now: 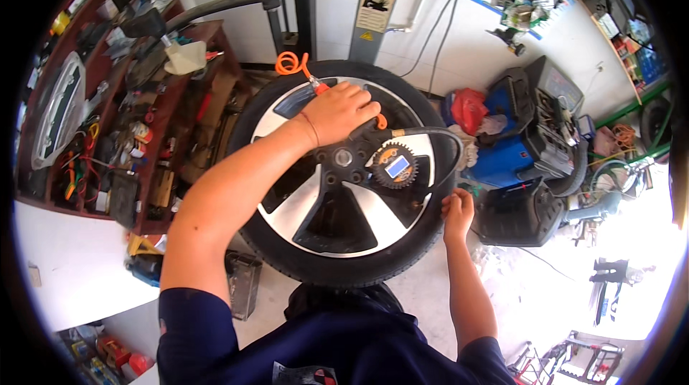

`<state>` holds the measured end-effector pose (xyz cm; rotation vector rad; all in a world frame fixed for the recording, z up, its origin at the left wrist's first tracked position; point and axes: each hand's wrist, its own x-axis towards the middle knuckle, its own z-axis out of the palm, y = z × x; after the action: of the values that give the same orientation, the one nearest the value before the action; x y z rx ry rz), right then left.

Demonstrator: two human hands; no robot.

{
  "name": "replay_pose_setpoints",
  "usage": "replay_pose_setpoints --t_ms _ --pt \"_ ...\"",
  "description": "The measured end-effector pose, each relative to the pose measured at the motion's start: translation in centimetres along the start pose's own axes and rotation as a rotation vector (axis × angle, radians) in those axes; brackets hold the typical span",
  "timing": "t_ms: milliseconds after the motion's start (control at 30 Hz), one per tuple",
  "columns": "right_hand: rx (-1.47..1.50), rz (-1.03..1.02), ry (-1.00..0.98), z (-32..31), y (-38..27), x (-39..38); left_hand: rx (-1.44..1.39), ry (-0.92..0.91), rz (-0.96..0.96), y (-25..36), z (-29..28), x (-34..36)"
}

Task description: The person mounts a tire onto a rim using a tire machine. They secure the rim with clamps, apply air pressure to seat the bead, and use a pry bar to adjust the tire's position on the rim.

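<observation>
A car wheel lies flat in front of me, its black tyre around a silver-and-black alloy rim. Over the rim, my left hand is closed around a tyre inflator, whose round digital gauge faces up beside the hub. An orange coiled air line joins the inflator behind my hand. From the gauge side a black hose loops right and back down toward the rim's right edge. My right hand is closed at the tyre's right side; whatever its fingers hold is hidden.
At left stand dark red shelves crowded with tools. A black machine arm and a grey post rise behind the wheel. Blue and black equipment cases sit on the right, near a black box. A metal container stands at lower left.
</observation>
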<state>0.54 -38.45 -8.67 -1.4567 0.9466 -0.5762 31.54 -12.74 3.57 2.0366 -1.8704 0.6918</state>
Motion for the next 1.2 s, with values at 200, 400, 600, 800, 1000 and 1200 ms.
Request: replay_pose_setpoints --t_ms 200,400,600,800,1000,1200 --pt "-0.099 -0.354 -0.140 -3.1 -9.9 5.0 0.030 0.022 0.028 -0.3 0.0 3.8" --pt "-0.619 -0.079 -0.724 -1.5 -5.0 4.6 0.083 -0.069 -0.049 -0.9 0.9 6.1" --pt "-0.745 -0.494 -0.729 0.0 -2.7 3.2 0.205 -0.317 -0.013 -1.0 -2.3 6.8" --pt "-0.274 -0.912 -0.480 -1.3 0.4 3.5 0.235 -0.487 -0.137 -0.9 -6.3 4.8" --pt "-0.245 -0.871 -0.445 -1.5 0.1 3.6 0.254 -0.466 -0.140 0.0 -5.3 5.5" --pt "-0.241 -0.873 -0.433 -1.9 0.3 3.5 0.238 -0.410 -0.146 1.3 -4.1 7.1"
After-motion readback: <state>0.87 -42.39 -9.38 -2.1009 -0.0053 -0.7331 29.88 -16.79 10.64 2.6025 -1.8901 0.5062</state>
